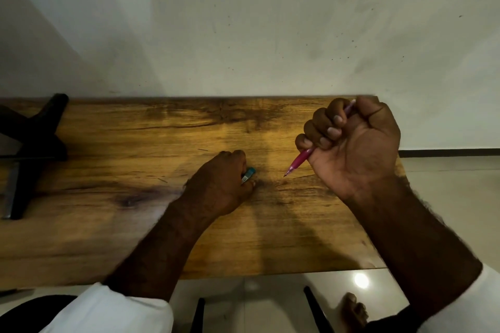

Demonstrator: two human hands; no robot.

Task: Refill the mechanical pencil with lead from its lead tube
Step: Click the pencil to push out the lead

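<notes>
Pencil (pixel 297 161) and lead tube (pixel 249 174) are each held in a separate hand, near the middle of the frame. The mechanical pencil, pink, is gripped in the right hand (pixel 351 149) at centre right, raised above the wooden worktop (pixel 135 170), its fine tip pointed down and to the left, its cap end hidden among the closed fingers (pixel 324 130) near the thumb. The lead tube, a small teal and white piece, is clasped by the left hand (pixel 219 184) just left of centre, low against the worktop; only its upper end is seen beyond the fingers. Whether the tube is capped cannot be told. The two items are kept apart, with bare wood between them.

An early step is judged to be in hand: both items are taken up, but no lead is seen drawn out, and the pencil is not seen to be opened. The next move is likely to call for the pencil's rear cap to be pulled off and the tube to be opened, with a finer pinch than the present fist.

A dark metal stand (pixel 32 149) is set at the left edge, against a pale wall (pixel 243 21).
</notes>
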